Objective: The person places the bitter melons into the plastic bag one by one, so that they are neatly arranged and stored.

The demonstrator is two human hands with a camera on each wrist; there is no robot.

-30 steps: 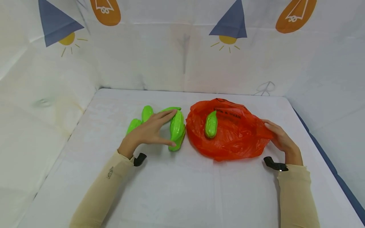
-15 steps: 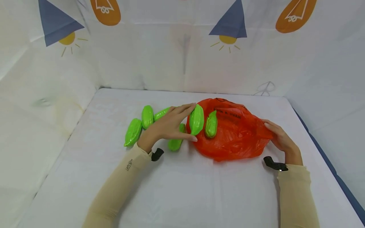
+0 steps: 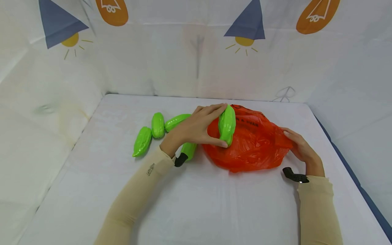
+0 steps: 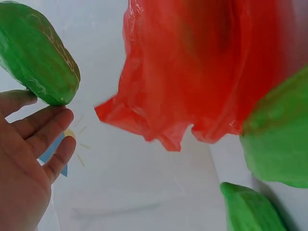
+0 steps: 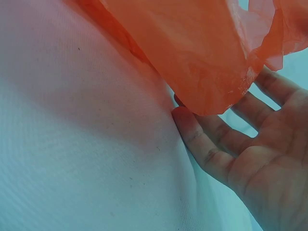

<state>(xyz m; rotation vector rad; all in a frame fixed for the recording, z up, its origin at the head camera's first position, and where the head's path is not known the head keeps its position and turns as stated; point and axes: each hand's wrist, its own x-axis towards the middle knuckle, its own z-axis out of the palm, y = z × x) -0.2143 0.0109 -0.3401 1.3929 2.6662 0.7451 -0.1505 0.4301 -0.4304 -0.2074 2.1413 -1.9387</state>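
Observation:
My left hand point(image 3: 197, 127) grips a glossy green cucumber-shaped piece point(image 3: 227, 124) between thumb and fingertips. In the head view that piece overlaps the left part of a red plastic bag point(image 3: 257, 146) with dark print. Seen from the left wrist, the gripped green piece point(image 4: 41, 53) is upper left, and the bag point(image 4: 178, 72) hangs beside it. At the bag's right edge my right hand point(image 3: 301, 146) holds the plastic; some fingertips are hidden by it in the right wrist view. More green pieces lie left of the bag, one of them point(image 3: 188, 149) partly under my left wrist.
Toward the back left of the white table point(image 3: 214, 204) are several like pieces: a slanted one point(image 3: 142, 141), an upright one point(image 3: 158, 125) and one point(image 3: 176, 122) close to my left forearm. A white fabric backdrop point(image 3: 171, 61) with lamp drawings rises behind the table.
My left hand has taken up a green piece and carried it right, over the bag. A piece earlier visible on the bag is now hidden behind it. The right hand stays put.

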